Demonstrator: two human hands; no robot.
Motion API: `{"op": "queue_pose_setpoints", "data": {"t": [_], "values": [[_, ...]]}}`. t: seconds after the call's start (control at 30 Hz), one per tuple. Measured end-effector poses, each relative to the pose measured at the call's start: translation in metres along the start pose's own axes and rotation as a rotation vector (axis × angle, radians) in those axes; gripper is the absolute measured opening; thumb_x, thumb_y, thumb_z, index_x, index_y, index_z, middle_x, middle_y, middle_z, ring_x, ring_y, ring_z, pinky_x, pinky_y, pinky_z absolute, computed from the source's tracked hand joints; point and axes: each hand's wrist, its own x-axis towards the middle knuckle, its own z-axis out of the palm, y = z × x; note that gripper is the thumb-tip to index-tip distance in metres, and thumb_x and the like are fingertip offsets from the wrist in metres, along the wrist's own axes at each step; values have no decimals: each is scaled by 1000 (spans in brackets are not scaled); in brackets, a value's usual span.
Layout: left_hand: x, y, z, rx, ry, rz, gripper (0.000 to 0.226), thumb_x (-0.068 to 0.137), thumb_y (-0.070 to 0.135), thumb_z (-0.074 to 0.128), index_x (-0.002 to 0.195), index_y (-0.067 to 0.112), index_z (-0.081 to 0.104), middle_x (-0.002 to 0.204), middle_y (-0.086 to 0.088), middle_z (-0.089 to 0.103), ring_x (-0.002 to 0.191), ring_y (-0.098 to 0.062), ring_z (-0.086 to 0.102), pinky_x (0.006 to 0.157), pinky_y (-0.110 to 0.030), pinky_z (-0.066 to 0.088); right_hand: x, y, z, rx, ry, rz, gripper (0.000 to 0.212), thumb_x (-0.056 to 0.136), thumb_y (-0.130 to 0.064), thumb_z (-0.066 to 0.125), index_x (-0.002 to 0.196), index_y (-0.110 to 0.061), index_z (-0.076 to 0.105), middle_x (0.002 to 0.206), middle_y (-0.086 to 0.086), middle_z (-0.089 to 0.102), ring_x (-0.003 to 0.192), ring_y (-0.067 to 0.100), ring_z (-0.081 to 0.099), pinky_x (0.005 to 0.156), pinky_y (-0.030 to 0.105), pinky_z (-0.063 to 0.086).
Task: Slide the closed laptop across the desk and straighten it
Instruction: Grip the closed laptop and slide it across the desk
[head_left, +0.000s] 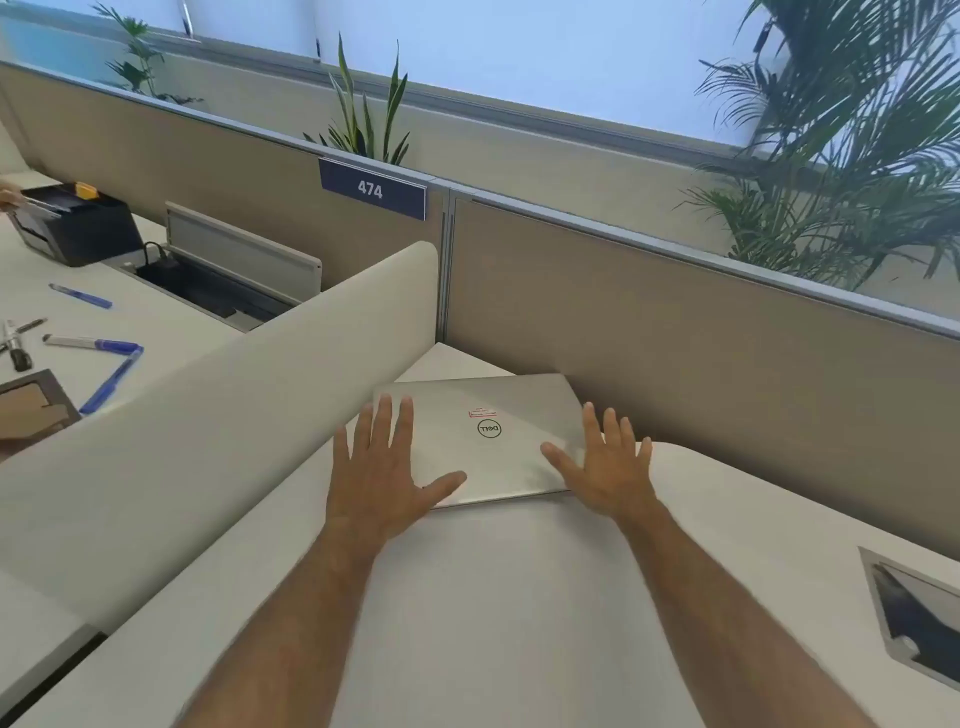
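Both hands are seen spread wide, fingers splayed, with nothing gripped. Left hand (382, 470) is laid palm down over the near left corner of the closed silver Dell laptop (485, 439), its thumb stretched along the near edge; whether the palm presses on the lid cannot be told. Right hand (610, 467) is held at the laptop's right side, its thumb over the lid and its fingers reaching past the right edge. Between the two hands the lid's round logo (489, 429) is shown, with a small red-printed sticker (482, 413) just beyond it. The laptop is lying flat on the white desk (493, 597), slightly skewed, its far corner close against the beige partition (701, 364). To the left of the left hand a white curved divider (208, 441) is placed, and beyond it blue pens (111, 379) are scattered on the neighbouring desk. Further off, a blue plate marked 474 (372, 188) is fixed on the partition, with plants (841, 171) behind.
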Motion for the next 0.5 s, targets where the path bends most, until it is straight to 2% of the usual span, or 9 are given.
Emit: {"op": "queue_pose_setpoints", "data": {"t": [0.1, 0.17, 0.3, 0.5], "values": [[12, -1, 5, -175, -9, -147, 116, 73, 89, 36, 159, 16, 8, 167, -12, 16, 151, -32, 18, 122, -52, 21, 19, 0, -3, 138, -23, 155, 100, 86, -78, 42, 158, -14, 16, 162, 15, 25, 148, 37, 23, 116, 55, 25], [22, -1, 8, -327, -24, -276, 114, 75, 84, 47, 158, 14, 13, 163, -14, 26, 146, -36, 25, 117, -52, 29, 31, -1, -6, 279, -56, 263, 98, 86, -75, 47, 153, -8, 26, 154, 16, 38, 142, 40, 33, 112, 53, 33], [35, 2, 15, -472, -66, -442, 109, 77, 81, 51, 155, 13, 18, 151, -17, 42, 136, -40, 34, 111, -52, 31, 51, -4, -4, 431, -80, 336, 91, 86, -72, 50, 142, 0, 41, 146, 19, 48, 137, 40, 41, 110, 50, 38], [51, 7, 20, -551, -53, -559, 105, 77, 80, 54, 146, 5, 30, 142, -21, 46, 130, -43, 38, 107, -50, 34, 76, -1, 5, 578, -91, 418, 93, 82, -73, 52, 141, -2, 49, 147, 19, 48, 135, 40, 43, 113, 49, 37]]}}
